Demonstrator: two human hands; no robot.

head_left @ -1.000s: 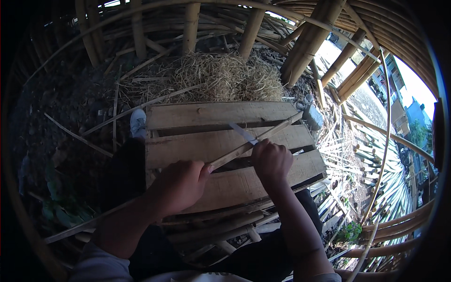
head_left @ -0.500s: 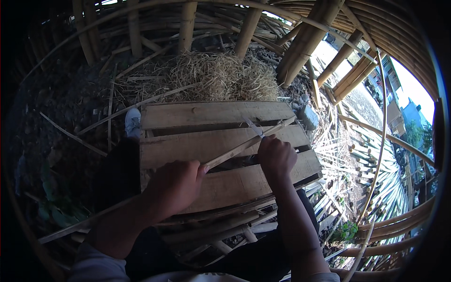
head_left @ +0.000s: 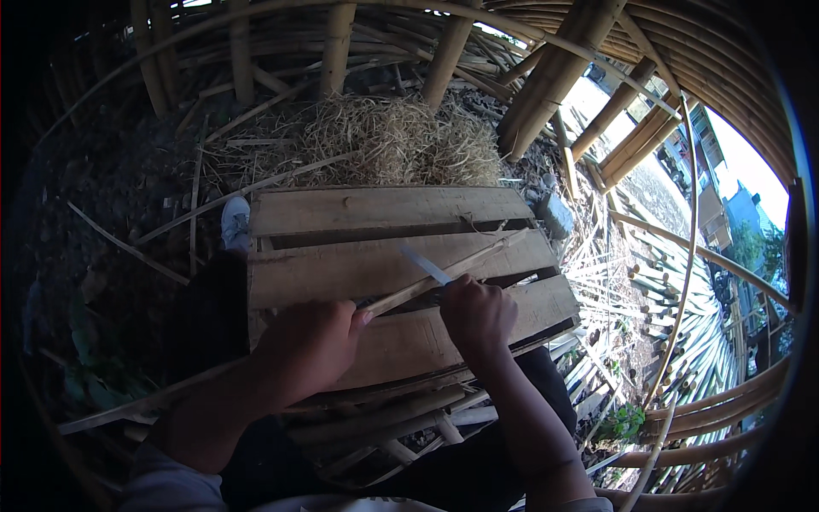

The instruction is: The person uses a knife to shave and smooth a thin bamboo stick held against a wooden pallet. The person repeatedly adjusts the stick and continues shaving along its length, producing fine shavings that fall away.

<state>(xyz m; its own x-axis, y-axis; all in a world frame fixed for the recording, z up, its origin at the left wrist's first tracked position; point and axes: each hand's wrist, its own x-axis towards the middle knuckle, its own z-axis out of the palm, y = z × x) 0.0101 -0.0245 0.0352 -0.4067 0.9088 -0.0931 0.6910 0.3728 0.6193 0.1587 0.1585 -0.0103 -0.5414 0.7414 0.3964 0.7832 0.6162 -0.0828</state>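
Observation:
My left hand (head_left: 314, 346) is closed around a long bamboo strip (head_left: 401, 294), which slants across a slatted wooden crate (head_left: 341, 207) and runs back under my left forearm to the lower left. In my right hand (head_left: 479, 314) is a knife (head_left: 424, 264), its pale blade angled up and to the left across the strip, just past the left fist. The fist hides the knife's handle. The strip's far end lies over the right part of the crate, with a small branching splinter near the tip.
Beyond the crate lies a heap of bamboo shavings (head_left: 384, 141). Upright bamboo posts (head_left: 335, 51) stand behind it. A grey block (head_left: 556, 216) sits off the crate's right corner. Many cut bamboo poles (head_left: 682, 311) lie on the right. My white shoe (head_left: 235, 224) is left of the crate.
My right hand and the knife have slid along the strip toward my left hand, down and to the left. My left hand keeps its hold, with the view shifted slightly.

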